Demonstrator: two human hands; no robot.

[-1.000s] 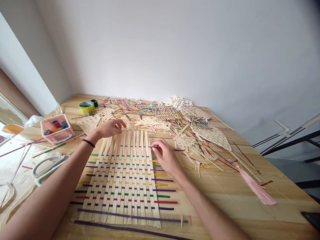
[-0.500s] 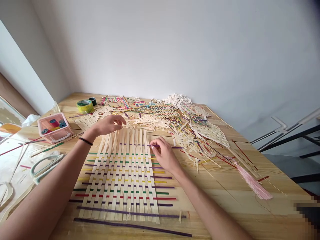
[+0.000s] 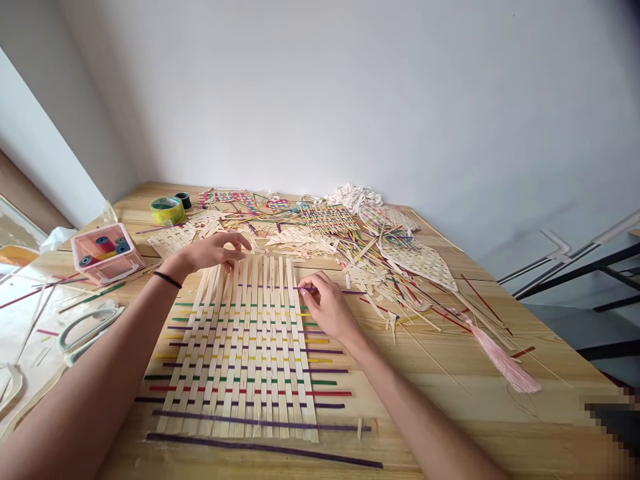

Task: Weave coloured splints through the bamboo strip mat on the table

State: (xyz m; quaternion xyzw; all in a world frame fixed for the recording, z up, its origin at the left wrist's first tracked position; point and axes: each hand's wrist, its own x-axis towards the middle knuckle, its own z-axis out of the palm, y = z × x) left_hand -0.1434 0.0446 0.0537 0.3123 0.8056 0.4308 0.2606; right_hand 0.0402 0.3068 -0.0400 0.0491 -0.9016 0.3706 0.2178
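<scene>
A mat of pale flat wooden strips (image 3: 253,347) lies on the table, crossed by green, yellow, purple and red strips. Between finger and thumb my right hand (image 3: 323,300) pinches a thin purple strip (image 3: 275,287) at the mat's upper right edge. That strip runs left among the upright pale strips, above the top green row, and its right end sticks out past my hand. My left hand (image 3: 217,252) hovers over the far ends of the pale strips, fingers bent and apart; whether a fingertip touches them is hard to see. A loose purple strip (image 3: 265,450) lies in front.
Scissors (image 3: 87,330) lie left, partly behind my left forearm. Beyond are a pink box (image 3: 107,257) of thread spools and a yellow tape roll (image 3: 167,211). Strip scraps (image 3: 305,240) cover the back. A woven fan (image 3: 420,263) with a pink tassel (image 3: 505,360) lies right.
My left fingers have bent slightly lower over the strip ends. My right hand still pinches the purple strip in nearly the same place. The whole view has shifted slightly.
</scene>
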